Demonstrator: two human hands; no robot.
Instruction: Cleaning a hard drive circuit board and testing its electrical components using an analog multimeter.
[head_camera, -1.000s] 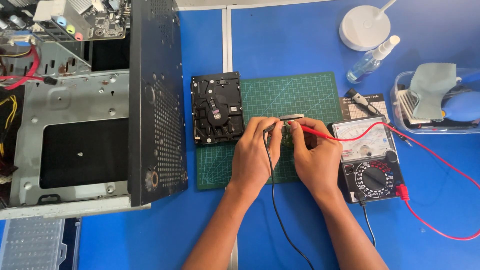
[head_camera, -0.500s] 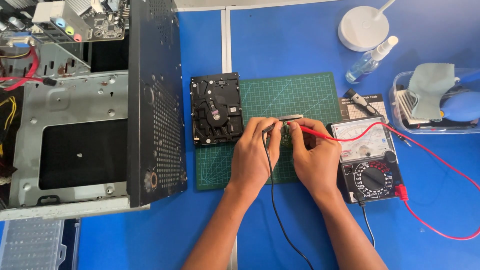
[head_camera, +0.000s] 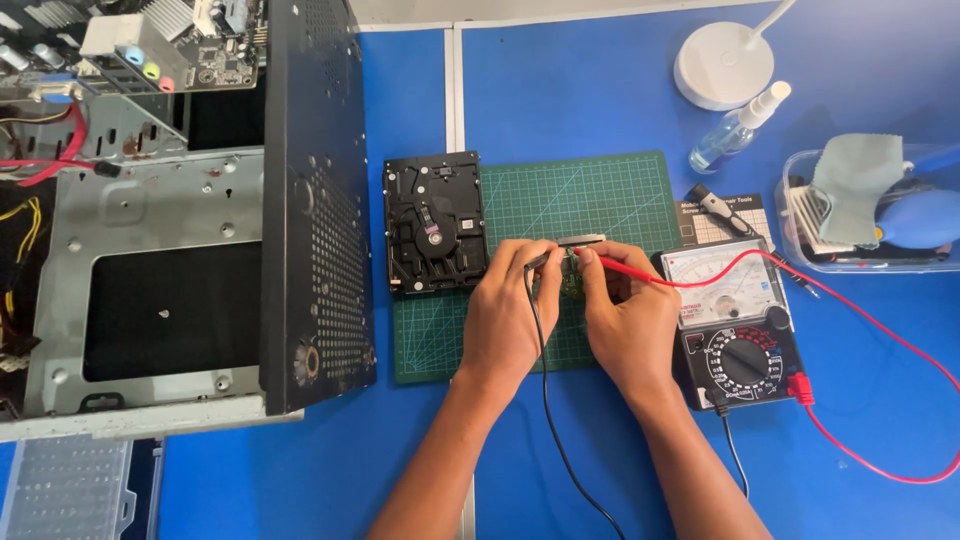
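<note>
Compared with the frames a second and half a second back: no visible shift. Both hands sit in the same spot on the mat (head_camera: 600, 200), so the probing is steady, mid-measurement.

Left hand (head_camera: 508, 312): fingers curled, pinching the black probe (head_camera: 537, 262); its lead runs off toward 6 o'clock.

Right hand (head_camera: 630, 318): closed on the red probe (head_camera: 625, 275), lead leaving toward 3 o'clock to the meter (head_camera: 735, 325).

Both tips meet on a small green board (head_camera: 572, 283) between the hands, at mat centre; contact points probably hidden by fingers. Hard drive (head_camera: 435, 222) lies at 10 o'clock from the hands.
</note>
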